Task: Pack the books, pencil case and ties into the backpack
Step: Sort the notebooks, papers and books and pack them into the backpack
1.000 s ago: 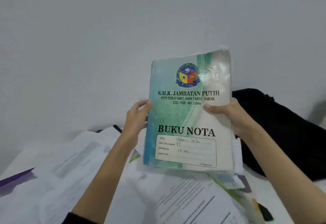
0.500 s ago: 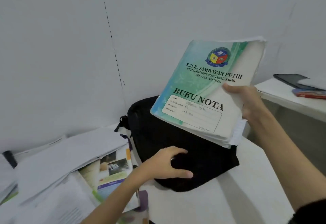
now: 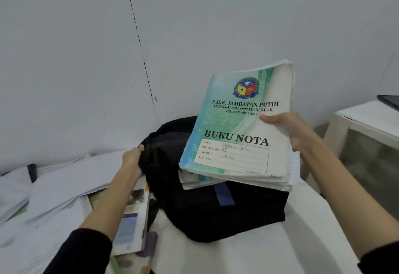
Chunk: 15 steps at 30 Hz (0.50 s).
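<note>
Plain pale wall (image 3: 86, 58) marked by thin dashed dark line (image 3: 140, 43); white side table (image 3: 364, 118) seen at right.

Loose papers (image 3: 64, 187) lie left; a side table (image 3: 364, 118) (white) stands right.

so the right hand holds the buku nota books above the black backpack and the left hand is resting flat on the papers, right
Not quite. The head view shows the left hand gripping the edge of the black backpack, not resting on the papers. The rest stands: the right hand holds the Buku Nota books above the backpack.
</note>
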Available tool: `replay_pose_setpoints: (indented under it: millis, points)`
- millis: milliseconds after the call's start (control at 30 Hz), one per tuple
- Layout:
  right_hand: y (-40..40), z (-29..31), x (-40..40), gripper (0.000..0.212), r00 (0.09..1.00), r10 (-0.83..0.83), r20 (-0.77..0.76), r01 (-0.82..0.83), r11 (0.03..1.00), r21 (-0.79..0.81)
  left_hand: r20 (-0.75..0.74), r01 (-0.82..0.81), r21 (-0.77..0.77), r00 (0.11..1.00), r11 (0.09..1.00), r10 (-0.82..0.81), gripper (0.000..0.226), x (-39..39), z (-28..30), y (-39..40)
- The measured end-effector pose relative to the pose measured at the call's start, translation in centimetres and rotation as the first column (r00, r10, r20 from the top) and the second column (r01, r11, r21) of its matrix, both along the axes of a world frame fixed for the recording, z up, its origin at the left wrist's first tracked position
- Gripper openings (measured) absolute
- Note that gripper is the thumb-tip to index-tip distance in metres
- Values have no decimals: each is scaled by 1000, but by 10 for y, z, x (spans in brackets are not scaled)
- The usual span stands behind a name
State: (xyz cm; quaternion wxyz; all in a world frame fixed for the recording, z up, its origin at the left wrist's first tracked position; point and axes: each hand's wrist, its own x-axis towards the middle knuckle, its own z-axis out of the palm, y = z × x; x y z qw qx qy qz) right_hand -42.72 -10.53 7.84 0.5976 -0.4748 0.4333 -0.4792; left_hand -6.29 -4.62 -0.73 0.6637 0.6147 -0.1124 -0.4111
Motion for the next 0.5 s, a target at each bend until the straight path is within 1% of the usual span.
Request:
replay_pose_setpoints:
  millis: [33, 67, 133, 167, 233, 300, 400, 467, 500]
  points:
    - [-1, -6, 1, 33, 999, 6, -35, -4, 999, 36, 38, -7, -9, 999, 1000, 8, 10, 7, 9, -7]
    - [-3, -12, 3, 32, 998, -1, -66, 5, 998, 62, 110, -19, -13, 994, 1000, 21, 9, 8, 21, -13]
    - [-6, -23, 6, 28, 994, -53, -94, 61, 995, 85, 317, -36, -1, 948, 999, 34, 10, 1, 48, -21]
    - [-6, -29, 9, 27, 990, -104, -94, 113, 989, 94, 441, -37, 5, 897, 999, 32, 18, -5, 62, -24]
    - [-9, -50, 16, 29, 970, -231, -78, 239, 963, 126, 665, -4, -11, 747, 1000, 10, 38, -17, 84, -27]
    - [-12, -75, 26, 33, 927, -373, -25, 370, 906, 204, 802, 56, -38, 597, 998, -3, 44, -35, 102, -27]
    - [-10, -98, 47, 38, 797, -601, 58, 554, 767, 322, 923, 148, -67, 384, 987, 5, 46, -63, 123, -27]
    - [-1, -104, 67, 39, 743, -662, 104, 595, 723, 351, 969, 227, -74, 246, 971, 16, 47, -82, 131, -27]
    - [5, -107, 78, 41, 735, -668, 119, 595, 719, 359, 981, 266, -70, 192, 961, 18, 47, -91, 133, -27]
